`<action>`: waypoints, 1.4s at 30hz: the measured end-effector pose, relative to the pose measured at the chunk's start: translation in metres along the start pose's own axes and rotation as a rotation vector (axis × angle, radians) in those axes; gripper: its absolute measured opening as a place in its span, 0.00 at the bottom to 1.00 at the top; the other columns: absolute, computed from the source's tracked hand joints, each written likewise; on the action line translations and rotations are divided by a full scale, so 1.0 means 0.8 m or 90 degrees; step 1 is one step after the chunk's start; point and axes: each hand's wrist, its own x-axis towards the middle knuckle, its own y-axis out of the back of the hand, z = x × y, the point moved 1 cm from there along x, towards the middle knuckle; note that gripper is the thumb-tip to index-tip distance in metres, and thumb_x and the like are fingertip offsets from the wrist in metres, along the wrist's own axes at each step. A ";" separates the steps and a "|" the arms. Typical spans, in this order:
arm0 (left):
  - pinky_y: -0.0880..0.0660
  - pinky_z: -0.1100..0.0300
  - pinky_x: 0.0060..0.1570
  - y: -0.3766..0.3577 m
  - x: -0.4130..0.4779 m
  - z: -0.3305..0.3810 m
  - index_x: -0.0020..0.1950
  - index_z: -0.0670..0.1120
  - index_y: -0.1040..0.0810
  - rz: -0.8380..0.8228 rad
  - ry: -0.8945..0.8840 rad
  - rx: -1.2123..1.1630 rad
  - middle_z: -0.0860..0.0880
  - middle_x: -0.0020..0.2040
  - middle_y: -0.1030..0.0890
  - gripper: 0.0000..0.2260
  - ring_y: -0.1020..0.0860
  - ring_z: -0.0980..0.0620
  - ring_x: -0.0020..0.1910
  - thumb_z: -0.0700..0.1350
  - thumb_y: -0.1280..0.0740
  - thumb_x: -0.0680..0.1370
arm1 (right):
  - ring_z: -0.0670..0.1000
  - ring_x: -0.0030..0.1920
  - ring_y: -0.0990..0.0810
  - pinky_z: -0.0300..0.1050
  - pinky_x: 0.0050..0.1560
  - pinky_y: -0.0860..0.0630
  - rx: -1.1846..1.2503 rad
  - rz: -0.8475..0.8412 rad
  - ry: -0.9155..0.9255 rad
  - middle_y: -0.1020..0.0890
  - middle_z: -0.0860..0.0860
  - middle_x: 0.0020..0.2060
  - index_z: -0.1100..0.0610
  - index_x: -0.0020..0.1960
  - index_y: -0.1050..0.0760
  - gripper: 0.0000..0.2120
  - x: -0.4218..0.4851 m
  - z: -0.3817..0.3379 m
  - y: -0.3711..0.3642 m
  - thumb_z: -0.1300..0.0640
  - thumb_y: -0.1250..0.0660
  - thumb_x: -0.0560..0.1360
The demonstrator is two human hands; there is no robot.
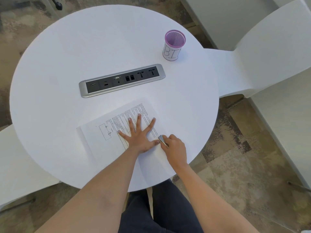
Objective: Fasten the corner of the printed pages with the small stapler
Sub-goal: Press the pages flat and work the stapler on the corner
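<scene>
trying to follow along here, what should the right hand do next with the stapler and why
Probably squeeze it shut. The right hand already holds the stapler at the near right corner of the pages, and the left hand lies flat on them, fingers spread. Whether the corner sits fully between its jaws is unclear.

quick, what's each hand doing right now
Left hand: open, fingers spread, flat on the printed pages.
Right hand: closed, grip on the small stapler at the pages' edge.
</scene>
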 end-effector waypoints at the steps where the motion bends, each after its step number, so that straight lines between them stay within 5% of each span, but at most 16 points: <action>1: 0.67 0.21 0.59 0.001 0.000 0.001 0.71 0.74 0.66 0.000 0.000 0.001 0.53 0.75 0.75 0.40 0.76 0.41 0.72 0.75 0.42 0.69 | 0.52 0.35 0.29 0.43 0.33 0.35 -0.014 0.000 0.013 0.25 0.52 0.36 0.55 0.56 0.21 0.09 0.001 -0.001 -0.001 0.55 0.35 0.78; 6: 0.65 0.19 0.59 -0.001 0.001 0.000 0.70 0.75 0.66 0.011 0.000 0.003 0.53 0.76 0.75 0.39 0.76 0.40 0.73 0.74 0.42 0.70 | 0.50 0.29 0.35 0.45 0.22 0.32 -0.089 0.014 0.097 0.31 0.48 0.31 0.52 0.51 0.21 0.07 0.007 -0.005 -0.002 0.57 0.28 0.73; 8: 0.65 0.19 0.59 -0.002 0.002 -0.001 0.71 0.74 0.66 0.012 -0.001 0.000 0.53 0.76 0.75 0.39 0.76 0.40 0.73 0.74 0.42 0.70 | 0.51 0.30 0.32 0.45 0.25 0.31 -0.058 0.038 0.112 0.27 0.49 0.33 0.52 0.54 0.20 0.09 0.003 -0.005 0.002 0.56 0.29 0.74; 12: 0.68 0.22 0.59 0.001 -0.001 0.000 0.72 0.73 0.65 0.003 -0.005 -0.008 0.54 0.75 0.76 0.41 0.77 0.41 0.72 0.74 0.40 0.69 | 0.52 0.35 0.26 0.41 0.34 0.33 0.082 0.087 -0.045 0.26 0.48 0.36 0.51 0.60 0.21 0.12 -0.005 0.002 0.004 0.54 0.34 0.78; 17: 0.68 0.22 0.59 0.002 -0.001 0.000 0.72 0.73 0.65 0.002 -0.004 -0.014 0.54 0.75 0.75 0.42 0.77 0.41 0.72 0.75 0.40 0.68 | 0.52 0.40 0.26 0.41 0.38 0.34 0.025 0.026 -0.046 0.22 0.51 0.42 0.52 0.63 0.22 0.14 -0.018 0.017 -0.004 0.57 0.35 0.78; 31: 0.67 0.21 0.59 0.000 0.000 -0.001 0.71 0.74 0.66 0.001 -0.004 -0.008 0.54 0.75 0.75 0.41 0.77 0.41 0.72 0.76 0.41 0.68 | 0.52 0.33 0.32 0.43 0.28 0.35 -0.101 0.018 0.012 0.24 0.52 0.36 0.56 0.56 0.21 0.09 -0.001 0.005 -0.006 0.58 0.33 0.76; 37: 0.67 0.21 0.59 -0.002 0.001 -0.003 0.71 0.74 0.66 0.002 -0.009 -0.014 0.54 0.75 0.75 0.41 0.78 0.41 0.71 0.76 0.41 0.67 | 0.52 0.35 0.27 0.41 0.33 0.38 0.061 -0.016 -0.035 0.26 0.51 0.36 0.55 0.56 0.20 0.10 0.004 0.002 0.002 0.53 0.35 0.78; 42: 0.68 0.22 0.58 0.000 0.000 -0.001 0.71 0.74 0.65 0.002 -0.010 -0.019 0.54 0.75 0.75 0.42 0.77 0.41 0.72 0.78 0.42 0.66 | 0.52 0.35 0.26 0.44 0.39 0.31 0.321 0.022 -0.200 0.22 0.59 0.36 0.59 0.51 0.18 0.12 -0.006 0.001 0.004 0.51 0.32 0.76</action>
